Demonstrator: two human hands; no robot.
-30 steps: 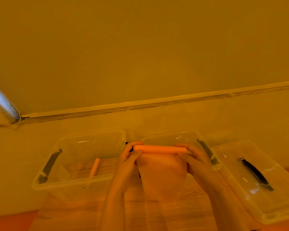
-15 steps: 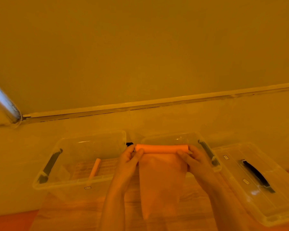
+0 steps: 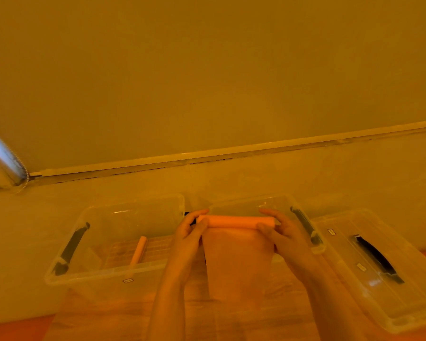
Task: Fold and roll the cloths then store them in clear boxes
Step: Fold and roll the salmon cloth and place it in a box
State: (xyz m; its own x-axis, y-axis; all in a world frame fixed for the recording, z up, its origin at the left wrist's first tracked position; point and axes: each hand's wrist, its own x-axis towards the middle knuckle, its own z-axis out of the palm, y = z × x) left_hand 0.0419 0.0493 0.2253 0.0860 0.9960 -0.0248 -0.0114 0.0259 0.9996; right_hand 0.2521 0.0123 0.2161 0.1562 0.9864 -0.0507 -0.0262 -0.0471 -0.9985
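An orange cloth (image 3: 237, 262) hangs in front of me, its top edge wound into a tight roll (image 3: 235, 221). My left hand (image 3: 190, 238) pinches the roll's left end between thumb and fingers. My right hand (image 3: 279, 233) grips the right end, fingers curled over it. The unrolled part hangs down over the wooden table (image 3: 231, 318). Behind the roll stands an open clear box (image 3: 263, 205). To the left, another clear box (image 3: 103, 269) holds one rolled orange cloth (image 3: 138, 252).
A clear lid with a black handle (image 3: 376, 259) lies at the right. Both boxes have dark side latches (image 3: 70, 249). A pale wall rises right behind the boxes. The table's edge shows orange at the lower left and right.
The roll has grown thicker as my fingers turned it. The hanging part of the cloth has stayed between my hands. The boxes have not moved.
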